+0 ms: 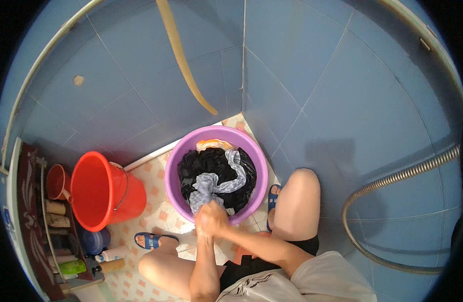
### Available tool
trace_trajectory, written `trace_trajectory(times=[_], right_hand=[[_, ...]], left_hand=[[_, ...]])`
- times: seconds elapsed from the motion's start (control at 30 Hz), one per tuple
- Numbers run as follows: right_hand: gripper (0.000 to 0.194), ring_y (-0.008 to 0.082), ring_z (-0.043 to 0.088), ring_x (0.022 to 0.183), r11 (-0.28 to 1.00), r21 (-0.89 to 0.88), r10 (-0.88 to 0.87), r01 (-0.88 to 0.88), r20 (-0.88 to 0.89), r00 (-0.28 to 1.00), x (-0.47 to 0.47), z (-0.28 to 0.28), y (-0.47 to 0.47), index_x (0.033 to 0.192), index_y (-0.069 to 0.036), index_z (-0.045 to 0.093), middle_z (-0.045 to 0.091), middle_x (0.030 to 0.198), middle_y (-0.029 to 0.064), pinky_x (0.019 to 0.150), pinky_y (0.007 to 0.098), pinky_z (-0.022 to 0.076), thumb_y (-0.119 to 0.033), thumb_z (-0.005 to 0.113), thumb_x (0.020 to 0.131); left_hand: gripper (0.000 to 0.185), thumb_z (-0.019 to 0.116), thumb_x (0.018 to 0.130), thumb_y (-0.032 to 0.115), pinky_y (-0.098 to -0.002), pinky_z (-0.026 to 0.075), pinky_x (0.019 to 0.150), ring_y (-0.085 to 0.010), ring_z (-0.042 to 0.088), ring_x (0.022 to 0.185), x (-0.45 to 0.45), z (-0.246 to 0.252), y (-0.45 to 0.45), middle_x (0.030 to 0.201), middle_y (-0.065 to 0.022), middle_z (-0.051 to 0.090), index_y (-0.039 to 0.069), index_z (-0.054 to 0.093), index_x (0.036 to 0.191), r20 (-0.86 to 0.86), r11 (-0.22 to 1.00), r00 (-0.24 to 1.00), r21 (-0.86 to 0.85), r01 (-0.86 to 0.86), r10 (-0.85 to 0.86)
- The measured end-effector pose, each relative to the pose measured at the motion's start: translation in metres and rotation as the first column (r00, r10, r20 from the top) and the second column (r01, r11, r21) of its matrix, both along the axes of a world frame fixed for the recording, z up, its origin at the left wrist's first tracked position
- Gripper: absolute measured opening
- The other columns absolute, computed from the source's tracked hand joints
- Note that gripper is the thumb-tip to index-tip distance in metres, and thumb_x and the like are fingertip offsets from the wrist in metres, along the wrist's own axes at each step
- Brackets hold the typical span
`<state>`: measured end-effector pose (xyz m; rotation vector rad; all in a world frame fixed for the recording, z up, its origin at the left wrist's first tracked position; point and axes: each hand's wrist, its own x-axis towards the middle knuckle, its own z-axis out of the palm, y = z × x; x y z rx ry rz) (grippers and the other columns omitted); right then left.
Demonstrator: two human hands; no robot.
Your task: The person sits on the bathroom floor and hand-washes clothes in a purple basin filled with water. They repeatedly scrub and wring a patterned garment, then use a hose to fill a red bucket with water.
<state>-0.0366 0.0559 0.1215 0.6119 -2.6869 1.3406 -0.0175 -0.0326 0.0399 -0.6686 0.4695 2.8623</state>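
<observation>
Both my hands meet at the near rim of a purple plastic basin [261,166] and grip a wet, grey-blue patterned cloth [235,181]. My left hand [202,222] and my right hand [218,217] are pressed together, their fingers partly hidden and slightly blurred. From my hands the cloth runs into the basin in a bunch and a curved strip. Under it lie black garments [210,160], soaked and crumpled. A white and orange cloth [214,144] shows at the basin's far side.
To the left, an orange-red bucket [131,196] lies tilted beside a small red dipper [57,181]. A shelf rack [31,211] holds bottles; more bottles [112,253] are on the tiled floor. A beige hose [178,53] hangs above the basin. A metal shower hose [397,176] loops at right.
</observation>
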Motion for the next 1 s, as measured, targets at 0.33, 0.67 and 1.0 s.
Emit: trace_trajectory(times=[0.33,0.67,1.0], right_hand=[[0.056,0.0294,0.035,0.123,0.926,0.036,0.365,-0.377,0.176,0.914,-0.055,0.006,0.040,0.122,-0.013,0.048,0.042,0.129,0.0114,0.094,0.0464,0.0325,-0.044,0.062,0.077],[0.092,0.0351,0.047,0.113,0.951,0.169,0.091,-0.259,0.649,0.756,-0.073,-0.089,0.088,0.131,0.004,0.030,0.045,0.125,0.0263,0.096,0.0366,0.0377,-0.040,0.073,0.062],[0.024,0.0299,0.061,0.066,0.887,-0.252,0.430,-0.387,0.143,0.891,0.020,0.024,0.011,0.075,-0.003,0.060,0.061,0.071,0.0152,0.060,0.0394,0.0453,-0.024,0.067,0.065]], left_hand=[[0.027,0.044,0.091,0.025,-0.0329,0.042,0.083,-0.0151,0.053,0.092,-0.014,0.057,0.007,0.100,-0.0031,0.055,0.008,0.051,0.109,0.097,0.928,0.995,-0.369,0.058,-0.024],[0.034,0.050,0.073,-0.004,-0.0294,0.040,0.086,-0.0171,0.053,0.099,0.017,0.014,0.047,0.102,-0.0075,0.059,-0.001,0.058,0.106,0.226,0.272,0.693,-0.803,0.531,-0.685],[0.061,0.044,0.085,0.055,-0.0420,0.048,0.084,-0.0270,0.059,0.091,-0.009,0.001,-0.025,0.100,-0.0144,0.061,0.001,0.055,0.110,-0.034,0.943,0.965,0.206,0.260,-0.258]])
